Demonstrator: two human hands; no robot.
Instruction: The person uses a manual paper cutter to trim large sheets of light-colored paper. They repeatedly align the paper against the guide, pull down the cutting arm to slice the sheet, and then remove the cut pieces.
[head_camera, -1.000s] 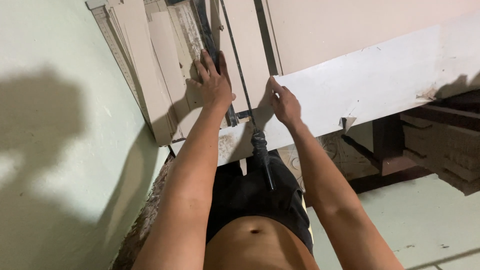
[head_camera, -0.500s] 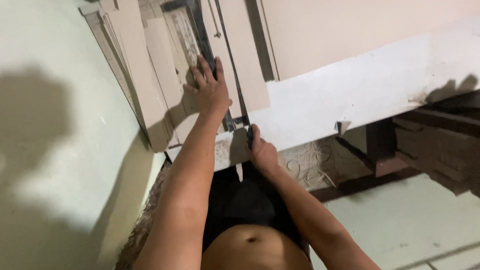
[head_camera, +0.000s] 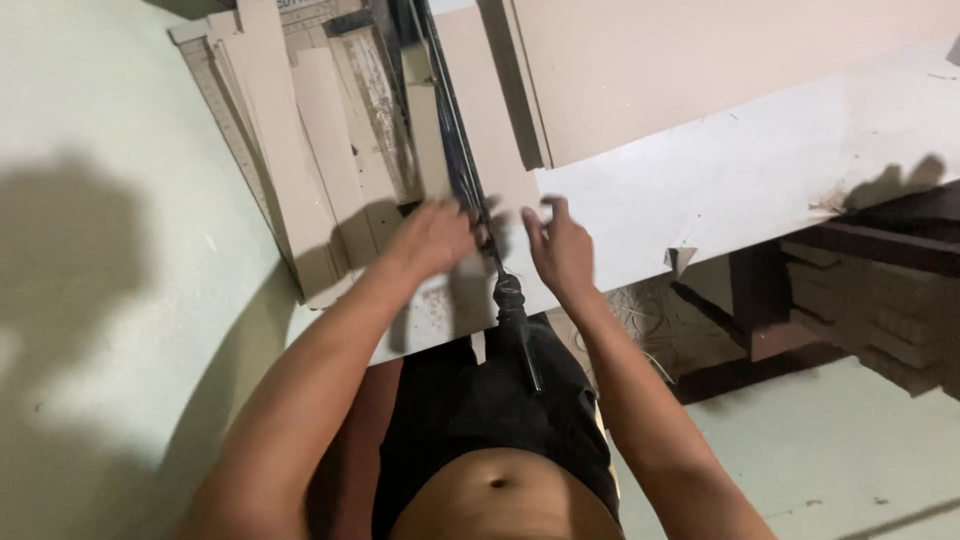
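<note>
Pale green wall beside white desk (head_camera: 760, 170). Left hand (head_camera: 432, 238) blurred, fingers curled at cut strip (head_camera: 425, 130); right hand (head_camera: 560, 250) spread near cutter handle (head_camera: 518, 325). Likely clearing offcut.

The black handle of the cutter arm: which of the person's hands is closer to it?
The right hand, though narrowly. It hovers open just right of the black handle, up by the blade. The left hand sits left of the blade, on the cut strip, slightly further off.

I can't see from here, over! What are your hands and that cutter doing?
Left hand on a cut cardboard strip. Right hand open, off the cutter handle. Blade arm down. Nothing blocking.
</note>
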